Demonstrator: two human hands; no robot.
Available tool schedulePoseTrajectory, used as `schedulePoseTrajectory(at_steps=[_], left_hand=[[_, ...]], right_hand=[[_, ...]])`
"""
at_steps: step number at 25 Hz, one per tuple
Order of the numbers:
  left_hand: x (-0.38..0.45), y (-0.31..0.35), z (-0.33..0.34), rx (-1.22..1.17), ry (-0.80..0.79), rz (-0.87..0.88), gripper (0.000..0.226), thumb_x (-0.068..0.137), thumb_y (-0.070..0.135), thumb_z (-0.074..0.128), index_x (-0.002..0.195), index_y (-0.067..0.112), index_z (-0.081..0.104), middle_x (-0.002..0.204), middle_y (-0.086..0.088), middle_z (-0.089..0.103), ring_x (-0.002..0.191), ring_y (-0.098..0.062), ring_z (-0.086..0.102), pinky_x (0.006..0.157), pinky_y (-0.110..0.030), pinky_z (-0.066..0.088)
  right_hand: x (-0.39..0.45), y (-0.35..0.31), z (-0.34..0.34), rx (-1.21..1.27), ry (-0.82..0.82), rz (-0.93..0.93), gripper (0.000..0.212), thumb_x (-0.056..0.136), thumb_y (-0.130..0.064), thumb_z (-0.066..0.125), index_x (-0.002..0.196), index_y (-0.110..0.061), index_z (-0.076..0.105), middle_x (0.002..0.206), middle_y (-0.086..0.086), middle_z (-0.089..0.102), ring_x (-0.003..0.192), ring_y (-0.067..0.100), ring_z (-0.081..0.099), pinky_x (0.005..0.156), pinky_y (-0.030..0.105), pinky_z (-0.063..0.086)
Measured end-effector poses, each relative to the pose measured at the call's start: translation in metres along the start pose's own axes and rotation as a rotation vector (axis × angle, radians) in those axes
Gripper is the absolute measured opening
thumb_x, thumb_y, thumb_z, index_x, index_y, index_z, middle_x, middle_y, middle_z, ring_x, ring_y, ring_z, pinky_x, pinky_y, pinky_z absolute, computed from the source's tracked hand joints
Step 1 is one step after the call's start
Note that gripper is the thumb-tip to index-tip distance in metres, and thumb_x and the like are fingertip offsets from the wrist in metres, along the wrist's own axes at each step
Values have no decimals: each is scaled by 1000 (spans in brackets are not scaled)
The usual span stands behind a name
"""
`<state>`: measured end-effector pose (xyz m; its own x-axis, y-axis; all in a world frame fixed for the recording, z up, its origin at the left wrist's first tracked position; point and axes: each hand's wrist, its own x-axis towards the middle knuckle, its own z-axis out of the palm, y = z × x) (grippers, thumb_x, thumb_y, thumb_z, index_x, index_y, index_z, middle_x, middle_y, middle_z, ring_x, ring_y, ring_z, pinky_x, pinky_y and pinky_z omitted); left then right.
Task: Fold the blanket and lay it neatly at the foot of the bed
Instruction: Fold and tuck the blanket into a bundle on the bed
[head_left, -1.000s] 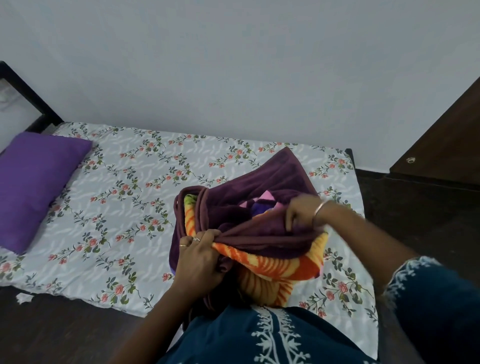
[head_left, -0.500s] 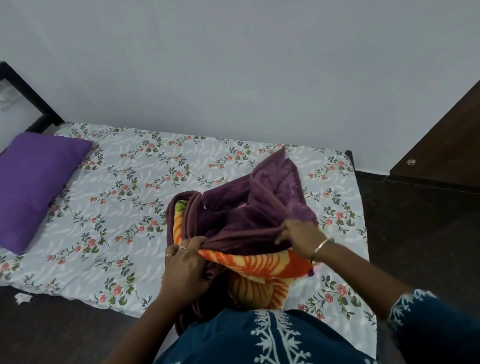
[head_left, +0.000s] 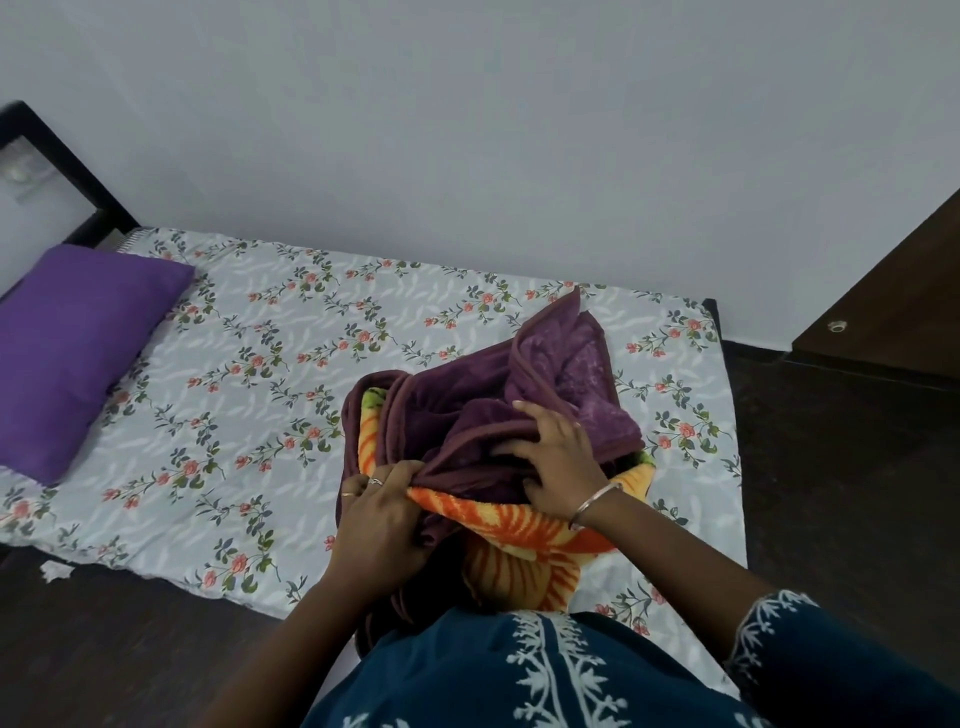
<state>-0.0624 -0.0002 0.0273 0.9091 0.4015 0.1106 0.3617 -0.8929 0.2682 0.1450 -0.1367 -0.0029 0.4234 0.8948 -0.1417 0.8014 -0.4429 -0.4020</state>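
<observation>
The blanket (head_left: 457, 410) is a bunched, partly folded heap, maroon outside with an orange and yellow flower print inside. It lies near the right end of the bed (head_left: 260, 374), which has a white floral sheet, and part of it hangs over the near edge. My left hand (head_left: 379, 514) grips a gathered maroon edge at the heap's near left. My right hand (head_left: 556, 462) lies on top of the maroon layers with fingers spread, pressing them down.
A purple pillow (head_left: 78, 348) lies at the left end of the bed. A dark bed frame (head_left: 67, 171) rises behind it. A white wall runs along the far side, a dark wooden door (head_left: 893, 306) stands at the right, and dark floor (head_left: 841, 493) surrounds the bed.
My right hand has let go of the blanket's edge, moved left and now rests spread on top of the folds. The maroon flap has dropped toward the bed. My left hand keeps its grip.
</observation>
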Motion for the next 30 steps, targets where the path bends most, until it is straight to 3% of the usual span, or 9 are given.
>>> schedulePoseTrajectory(at_steps=[3,6,9,13,15,18,23,27,30], left_hand=[[0,-1,-1,-19,-8,7,33,75,43,52,92,17,63,109,-2,60,87,-24,61,82,-43,35],[-4,-1,0,-3,-27,25,35,73,43,51,92,17,64,110,-1,60,94,-23,61,82,-39,30],[-4,-1,0,3,-33,21,37,75,45,51,93,16,65,111,-1,60,95,-23,60,83,-39,30],[-4,-7,1,0,-16,-17,41,78,50,50,95,15,66,112,-2,61,94,-23,60,84,-40,32],[-5,-8,2,0,-15,-11,39,78,48,51,94,16,67,112,-1,61,94,-23,61,84,-40,31],[-3,-3,4,4,-32,28,36,75,47,54,93,19,66,112,2,60,94,-20,61,82,-36,26],[1,-1,7,20,-39,34,33,75,48,55,90,19,65,110,2,60,91,-20,61,80,-37,28],[7,-13,2,79,16,-59,37,74,52,55,82,18,67,108,-1,62,87,-25,62,79,-42,35],[23,-30,-5,120,45,-185,42,71,56,55,72,16,66,110,-4,63,87,-29,64,78,-45,36]], right_hand=[[13,-10,8,-88,-223,-97,53,74,-23,65,122,-41,54,156,-3,7,142,29,3,111,64,8],[15,2,12,-133,-340,-77,52,75,-33,66,125,-39,52,153,1,14,137,29,18,111,56,20],[10,13,10,-73,-220,-52,41,80,-32,64,121,-33,60,144,-1,36,123,24,45,109,42,29],[-8,15,20,-84,99,-47,33,83,-30,61,115,-28,66,135,-3,52,119,18,53,108,43,27],[-16,11,24,-103,-31,-25,35,82,-33,61,117,-29,64,131,-2,51,116,20,52,102,40,32],[-18,9,24,-320,-307,19,36,84,-34,56,120,-30,59,124,4,45,112,26,47,94,42,35],[-20,47,30,-437,-442,160,38,83,-46,55,116,-29,60,125,5,43,115,27,43,97,49,33],[-16,74,-28,-376,-440,252,49,71,-64,61,103,-27,65,112,0,55,107,21,54,100,47,33],[-27,58,-110,-54,-243,136,38,70,-55,74,82,-20,67,87,-2,62,79,18,60,80,34,46]])
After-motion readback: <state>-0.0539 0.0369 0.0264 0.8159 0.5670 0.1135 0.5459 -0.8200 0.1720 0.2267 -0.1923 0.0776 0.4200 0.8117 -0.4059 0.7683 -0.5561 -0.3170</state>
